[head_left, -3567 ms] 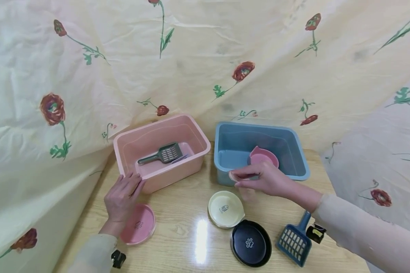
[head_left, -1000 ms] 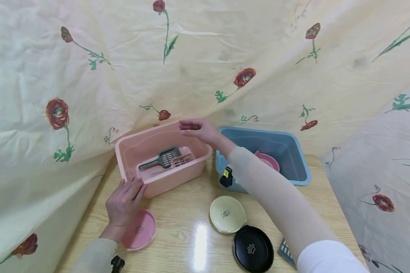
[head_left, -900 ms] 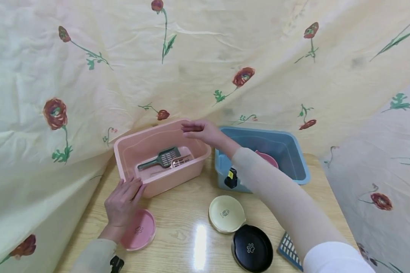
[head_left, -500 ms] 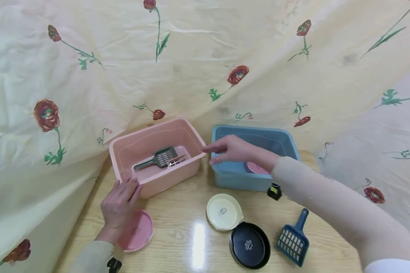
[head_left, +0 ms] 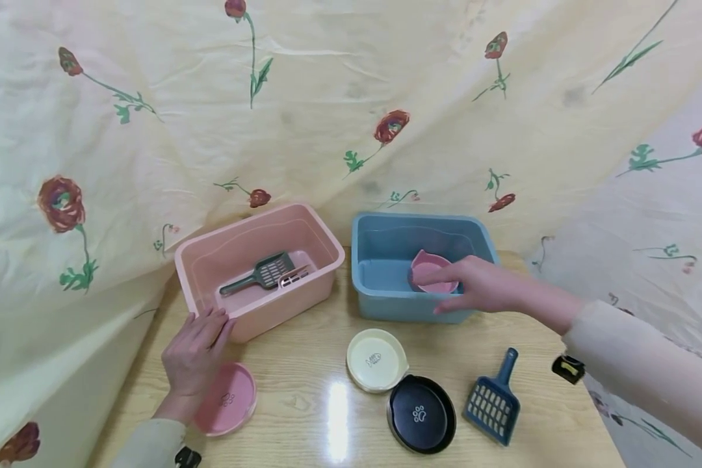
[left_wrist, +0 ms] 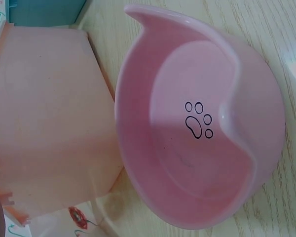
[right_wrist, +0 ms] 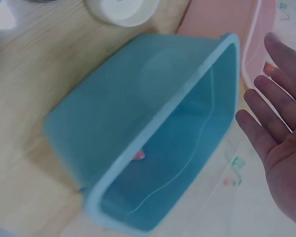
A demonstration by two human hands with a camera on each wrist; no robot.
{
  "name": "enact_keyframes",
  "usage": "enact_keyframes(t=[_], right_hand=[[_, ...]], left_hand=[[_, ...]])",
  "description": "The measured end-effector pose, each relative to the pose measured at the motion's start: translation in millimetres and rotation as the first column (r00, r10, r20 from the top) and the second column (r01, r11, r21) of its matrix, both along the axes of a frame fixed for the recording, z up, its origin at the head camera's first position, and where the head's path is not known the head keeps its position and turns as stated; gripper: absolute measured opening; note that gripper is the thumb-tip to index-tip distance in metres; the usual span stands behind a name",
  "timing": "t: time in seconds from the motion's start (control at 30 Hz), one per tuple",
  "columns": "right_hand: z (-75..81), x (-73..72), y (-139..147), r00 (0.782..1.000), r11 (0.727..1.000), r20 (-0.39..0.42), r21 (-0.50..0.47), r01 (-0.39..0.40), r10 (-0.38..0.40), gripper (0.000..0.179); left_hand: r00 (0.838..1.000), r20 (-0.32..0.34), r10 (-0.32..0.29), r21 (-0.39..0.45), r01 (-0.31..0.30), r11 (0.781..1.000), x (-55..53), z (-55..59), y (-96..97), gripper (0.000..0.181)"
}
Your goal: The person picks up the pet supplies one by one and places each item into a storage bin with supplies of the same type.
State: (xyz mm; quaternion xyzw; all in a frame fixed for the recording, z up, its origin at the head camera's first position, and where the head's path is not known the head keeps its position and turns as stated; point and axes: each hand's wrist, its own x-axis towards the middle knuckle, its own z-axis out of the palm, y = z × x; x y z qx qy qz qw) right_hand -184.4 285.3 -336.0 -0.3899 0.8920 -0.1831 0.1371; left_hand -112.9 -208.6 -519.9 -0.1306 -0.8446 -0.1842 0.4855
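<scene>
My left hand (head_left: 193,357) grips the front left rim of the pink bin (head_left: 283,309), with fingers bent over the edge. A dark green slotted litter scoop (head_left: 239,285) lies inside, beside a pale pink slotted scoop (head_left: 286,275) partly hidden by the front wall. Just past my left wrist sits a pink pet bowl with a paw print (left_wrist: 192,163). My right hand (head_left: 482,286) hovers over the front rim of the blue bin (head_left: 409,305), fingers extended and holding nothing. Another pink bowl (head_left: 424,261) is inside that bin, partly covered by the hand.
On the wooden table (head_left: 292,429), a cream bowl with a fish print (head_left: 376,361) touches a black paw-print bowl (head_left: 421,416). A blue litter scoop (head_left: 493,403) lies to their right. Flowered cloth (head_left: 304,143) hangs behind both bins.
My right hand has moved from over the pink bin's right end rightward to the blue bin. My left hand stays on the pink bin's rim. The view has shifted slightly.
</scene>
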Motion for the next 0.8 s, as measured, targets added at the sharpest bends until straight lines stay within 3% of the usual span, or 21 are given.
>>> enact_keyframes(t=[0.27, 0.5, 0.8], right_hand=[[-7.1, 40.4, 44, 0.997, 0.994, -0.042, 0.09, 0.063, -0.06, 0.057], [-18.9, 60.2, 74, 0.998, 0.98, -0.045, 0.187, 0.061, -0.054, 0.064], [-64.2, 71.4, 107, 0.998, 0.946, -0.056, 0.321, 0.05, -0.033, 0.071]], left_hand=[[1.0, 0.001, 0.003, -0.01, -0.003, 1.0, 0.2, 0.1, -1.7, 0.034], [1.0, 0.016, 0.01, -0.014, -0.01, 1.0, 2.3, 1.3, -2.4, 0.037], [1.0, 0.011, -0.001, 0.005, 0.001, 1.0, 1.1, -0.1, -1.2, 0.035]])
